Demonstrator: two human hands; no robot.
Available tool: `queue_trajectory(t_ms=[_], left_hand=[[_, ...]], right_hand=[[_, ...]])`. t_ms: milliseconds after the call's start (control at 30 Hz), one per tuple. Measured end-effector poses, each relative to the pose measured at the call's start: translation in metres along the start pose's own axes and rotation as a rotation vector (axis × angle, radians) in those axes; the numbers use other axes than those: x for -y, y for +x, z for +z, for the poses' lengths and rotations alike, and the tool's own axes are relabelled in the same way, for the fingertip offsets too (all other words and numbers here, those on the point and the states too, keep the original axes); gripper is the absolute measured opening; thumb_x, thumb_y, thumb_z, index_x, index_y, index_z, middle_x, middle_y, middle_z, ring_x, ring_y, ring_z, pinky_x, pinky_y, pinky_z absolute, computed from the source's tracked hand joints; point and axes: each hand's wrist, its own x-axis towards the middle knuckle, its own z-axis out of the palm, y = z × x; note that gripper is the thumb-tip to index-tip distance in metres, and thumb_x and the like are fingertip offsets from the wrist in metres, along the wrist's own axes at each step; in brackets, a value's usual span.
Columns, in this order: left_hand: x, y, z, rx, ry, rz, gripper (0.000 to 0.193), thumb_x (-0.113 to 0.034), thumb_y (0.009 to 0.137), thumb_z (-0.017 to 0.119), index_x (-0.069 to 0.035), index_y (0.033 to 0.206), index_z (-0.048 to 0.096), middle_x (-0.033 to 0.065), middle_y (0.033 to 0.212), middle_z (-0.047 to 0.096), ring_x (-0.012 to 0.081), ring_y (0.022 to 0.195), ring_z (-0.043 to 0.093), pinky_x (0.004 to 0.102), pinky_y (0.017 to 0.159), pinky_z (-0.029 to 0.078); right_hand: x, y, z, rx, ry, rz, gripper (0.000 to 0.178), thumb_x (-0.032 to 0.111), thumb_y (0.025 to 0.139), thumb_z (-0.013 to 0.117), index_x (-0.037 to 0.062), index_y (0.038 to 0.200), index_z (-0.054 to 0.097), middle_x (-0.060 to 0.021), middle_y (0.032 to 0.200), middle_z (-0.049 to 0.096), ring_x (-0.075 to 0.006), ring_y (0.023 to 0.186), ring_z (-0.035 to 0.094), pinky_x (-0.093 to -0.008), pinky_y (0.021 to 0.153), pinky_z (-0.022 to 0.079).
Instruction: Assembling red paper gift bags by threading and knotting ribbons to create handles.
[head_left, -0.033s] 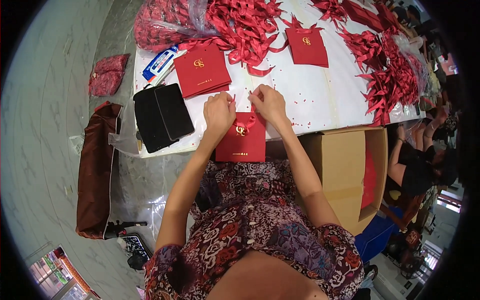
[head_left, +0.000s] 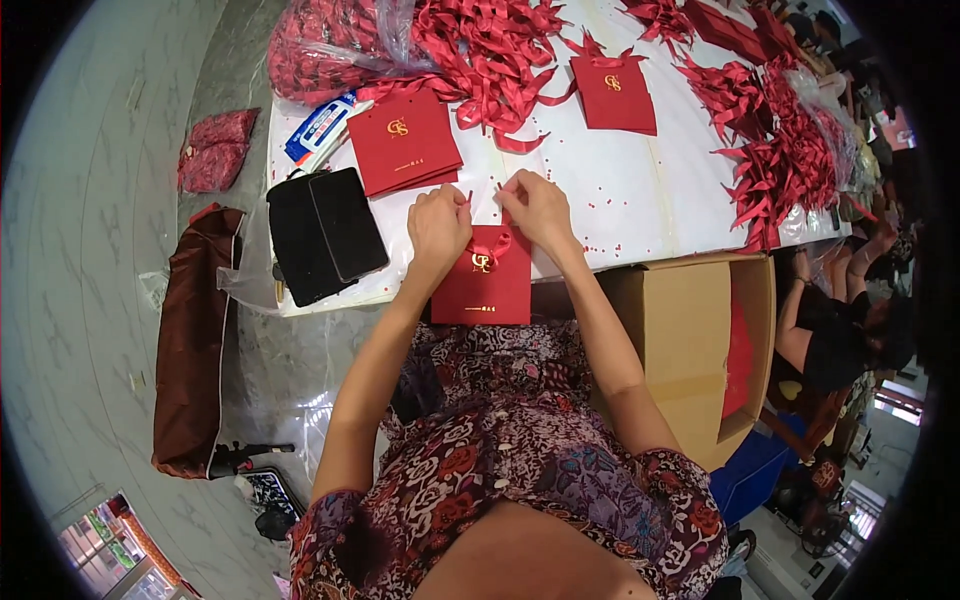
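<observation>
A small red paper gift bag (head_left: 481, 297) with gold marks lies at the table's near edge, its lower part toward my lap. A red ribbon (head_left: 497, 243) is looped or knotted at its top. My left hand (head_left: 437, 228) pinches one ribbon end just beyond the bag's upper left. At its upper right, my right hand (head_left: 540, 209) pinches the other end. The tips stick out a little past my fingers, and the two hands are slightly apart. Left of my left hand lies a black flat case or pouch (head_left: 325, 233); a stack of red bags (head_left: 403, 140) sits beyond it.
Loose red ribbons (head_left: 490, 65) heap at the far side, with more at the right (head_left: 785, 155). Finished-looking ribboned bags (head_left: 615, 95) lie far right of centre. An open cardboard box (head_left: 685, 350) stands by my right arm. A blue-white packet (head_left: 320, 128) is at the left.
</observation>
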Motion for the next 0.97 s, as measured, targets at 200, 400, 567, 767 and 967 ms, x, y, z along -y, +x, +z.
queue_trajectory(t_ms=[200, 400, 567, 767, 967], left_hand=[[-0.007, -0.002, 0.001, 0.035, -0.501, -0.147, 0.008, -0.009, 0.087, 0.066, -0.002, 0.091, 0.065, 0.0055, 0.074, 0.066, 0.0137, 0.065, 0.061, 0.028, 0.062, 0.049], [-0.019, -0.006, -0.01, 0.072, -0.544, -0.154, 0.005, -0.005, 0.089, 0.065, -0.001, 0.091, 0.064, 0.0052, 0.077, 0.066, 0.0112, 0.065, 0.06, 0.026, 0.063, 0.049], [-0.016, -0.009, -0.011, -0.048, -0.389, 0.042, 0.005, -0.006, 0.088, 0.065, -0.001, 0.09, 0.064, 0.0075, 0.077, 0.065, 0.0154, 0.066, 0.061, 0.0287, 0.064, 0.05], [-0.015, -0.008, -0.018, -0.055, -0.356, 0.148, 0.009, -0.01, 0.087, 0.067, -0.003, 0.092, 0.065, 0.0112, 0.083, 0.064, 0.0264, 0.077, 0.061, 0.0369, 0.071, 0.049], [0.001, -0.03, -0.036, 0.124, -0.433, -0.178, 0.031, -0.022, 0.09, 0.068, -0.005, 0.115, 0.06, 0.0185, 0.109, 0.064, 0.0328, 0.102, 0.061, 0.0403, 0.089, 0.048]], right_hand=[[0.003, -0.009, 0.015, 0.178, 0.481, 0.137, 0.013, 0.012, 0.093, 0.066, -0.0012, 0.096, 0.067, -0.0047, 0.081, 0.07, -0.0091, 0.071, 0.063, -0.0238, 0.066, 0.05], [-0.005, -0.008, 0.015, 0.296, 0.68, 0.159, 0.02, 0.011, 0.095, 0.065, -0.0038, 0.108, 0.066, -0.0042, 0.088, 0.07, -0.0082, 0.079, 0.063, -0.0215, 0.071, 0.05], [-0.004, -0.005, 0.008, 0.388, 0.889, 0.245, 0.019, 0.013, 0.096, 0.065, -0.0031, 0.106, 0.067, -0.0037, 0.09, 0.069, -0.0076, 0.079, 0.062, -0.0221, 0.071, 0.05], [-0.003, -0.007, 0.012, 0.292, 0.712, 0.124, 0.016, 0.016, 0.098, 0.062, -0.0004, 0.099, 0.061, -0.0034, 0.085, 0.067, -0.0096, 0.076, 0.061, -0.0248, 0.068, 0.049], [0.02, -0.015, 0.016, -0.003, 0.131, -0.108, 0.015, 0.018, 0.096, 0.059, 0.0048, 0.103, 0.054, -0.0172, 0.092, 0.065, -0.0357, 0.081, 0.066, -0.0441, 0.071, 0.05]])
